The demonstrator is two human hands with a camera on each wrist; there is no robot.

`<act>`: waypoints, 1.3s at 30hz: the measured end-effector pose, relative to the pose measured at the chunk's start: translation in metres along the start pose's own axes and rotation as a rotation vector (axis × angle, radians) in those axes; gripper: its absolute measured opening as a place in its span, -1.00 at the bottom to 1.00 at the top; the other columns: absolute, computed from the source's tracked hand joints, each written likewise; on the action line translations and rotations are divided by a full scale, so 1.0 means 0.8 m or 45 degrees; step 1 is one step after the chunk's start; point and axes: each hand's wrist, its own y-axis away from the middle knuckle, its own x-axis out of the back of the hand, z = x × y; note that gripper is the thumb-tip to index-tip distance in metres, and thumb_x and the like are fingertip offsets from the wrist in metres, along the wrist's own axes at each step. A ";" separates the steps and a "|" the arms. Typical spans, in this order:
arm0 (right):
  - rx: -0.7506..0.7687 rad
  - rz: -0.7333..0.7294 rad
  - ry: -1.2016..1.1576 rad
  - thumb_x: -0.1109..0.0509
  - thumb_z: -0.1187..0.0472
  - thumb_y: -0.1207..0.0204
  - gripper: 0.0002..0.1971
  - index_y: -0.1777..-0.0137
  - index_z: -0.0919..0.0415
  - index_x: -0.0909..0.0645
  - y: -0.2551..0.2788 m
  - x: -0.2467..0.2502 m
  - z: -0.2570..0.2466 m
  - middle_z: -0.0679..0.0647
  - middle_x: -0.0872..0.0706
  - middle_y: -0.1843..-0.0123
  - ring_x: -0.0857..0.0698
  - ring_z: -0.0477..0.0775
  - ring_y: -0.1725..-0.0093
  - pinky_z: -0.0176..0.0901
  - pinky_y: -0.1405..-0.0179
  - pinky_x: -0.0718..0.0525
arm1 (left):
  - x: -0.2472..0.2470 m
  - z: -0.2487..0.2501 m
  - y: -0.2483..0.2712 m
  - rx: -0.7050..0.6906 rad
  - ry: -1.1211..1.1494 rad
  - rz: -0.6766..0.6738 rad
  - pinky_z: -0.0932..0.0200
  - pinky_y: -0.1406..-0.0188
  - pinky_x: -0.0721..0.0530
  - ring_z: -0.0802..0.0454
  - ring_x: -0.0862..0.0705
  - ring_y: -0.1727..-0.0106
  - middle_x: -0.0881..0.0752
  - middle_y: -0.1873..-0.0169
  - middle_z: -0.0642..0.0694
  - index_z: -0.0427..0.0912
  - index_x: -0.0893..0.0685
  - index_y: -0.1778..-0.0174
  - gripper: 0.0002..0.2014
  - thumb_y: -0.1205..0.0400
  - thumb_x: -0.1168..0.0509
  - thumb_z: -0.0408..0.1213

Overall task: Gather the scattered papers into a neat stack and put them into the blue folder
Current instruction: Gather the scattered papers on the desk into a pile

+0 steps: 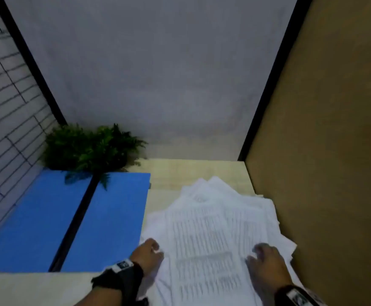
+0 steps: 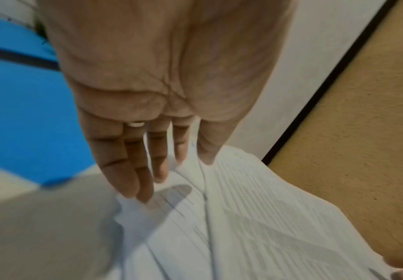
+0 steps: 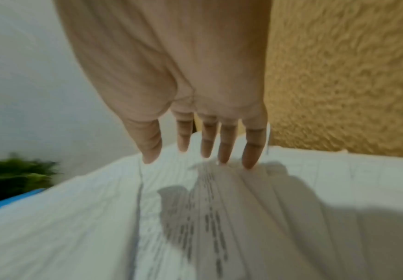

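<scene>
Loosely fanned papers [image 1: 219,228] on the desk [image 1: 191,171], blue folder [image 1: 69,219] lying open at my nine o'clock.
Both hands are flat and hold nothing: left hand [image 1: 148,253] at the pile's seven o'clock edge, right hand [image 1: 266,259] resting at its five o'clock. I judge a hard squeeze inward could buckle the top sheets or push loose corners off against the brown wall [image 1: 323,151] at three o'clock.
</scene>
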 end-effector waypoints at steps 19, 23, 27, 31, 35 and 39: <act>-0.479 0.307 -0.325 -0.55 0.05 -0.46 -0.39 -0.44 0.24 -0.45 0.018 -0.052 -0.041 0.26 -0.40 -0.47 -0.42 0.31 -0.44 0.20 -0.44 -0.48 | -0.105 0.040 0.030 0.214 0.537 0.250 -0.08 -0.23 -0.68 -0.29 -0.69 -0.20 -0.69 -0.21 -0.27 -0.33 -0.60 -0.25 -0.71 -0.67 -0.26 -0.26; -0.484 0.223 -0.867 -0.34 0.31 -0.66 -0.48 -0.58 0.34 -0.29 0.012 -0.051 -0.042 0.21 -0.51 -0.43 -0.54 0.18 -0.36 -0.14 -0.33 -0.44 | -0.110 0.053 0.035 0.123 0.579 0.261 -0.02 -0.13 -0.70 -0.22 -0.69 -0.16 -0.67 -0.21 -0.25 -0.29 -0.55 -0.34 -0.66 -0.63 -0.28 -0.39; -0.318 0.187 -0.763 -0.15 0.46 -0.69 -0.79 -0.16 0.34 -0.60 0.010 -0.054 -0.024 0.19 -0.67 -0.18 -0.59 0.17 -0.24 -0.14 -0.36 -0.43 | -0.110 0.064 0.041 0.062 0.739 0.250 -0.11 -0.13 -0.72 -0.22 -0.68 -0.11 -0.65 -0.16 -0.12 -0.01 -0.29 -0.58 -0.44 -0.66 -0.16 -0.46; -0.307 0.118 -0.616 -0.15 0.48 -0.67 -0.83 0.09 0.29 -0.51 0.006 -0.036 -0.012 0.04 -0.55 0.19 -0.57 0.13 -0.06 -0.23 -0.14 -0.40 | -0.100 0.050 0.032 0.107 0.802 0.339 0.22 -0.18 -0.55 -0.12 -0.64 -0.28 -0.62 -0.32 -0.11 -0.04 -0.27 -0.66 -0.40 -0.69 -0.15 -0.51; -0.310 0.048 -0.579 -0.19 0.44 -0.68 -0.85 0.11 0.32 -0.53 0.001 -0.025 -0.008 0.11 -0.59 0.09 -0.55 0.12 -0.10 -0.14 -0.18 -0.48 | -0.090 0.048 0.021 0.148 0.793 0.446 0.33 -0.01 -0.48 -0.11 -0.63 -0.14 -0.64 -0.26 -0.15 -0.23 -0.52 -0.45 -0.64 -0.72 -0.16 -0.49; -0.281 0.247 -0.737 -0.13 0.55 -0.65 -0.47 -0.57 0.15 -0.36 0.007 -0.015 -0.005 0.04 -0.50 -0.28 -0.57 0.06 -0.23 -0.13 -0.39 -0.50 | -0.069 0.039 0.013 0.115 0.741 0.505 0.25 -0.03 -0.45 -0.09 -0.58 -0.09 -0.59 -0.15 -0.10 -0.24 -0.57 -0.34 -0.72 -0.73 -0.16 -0.49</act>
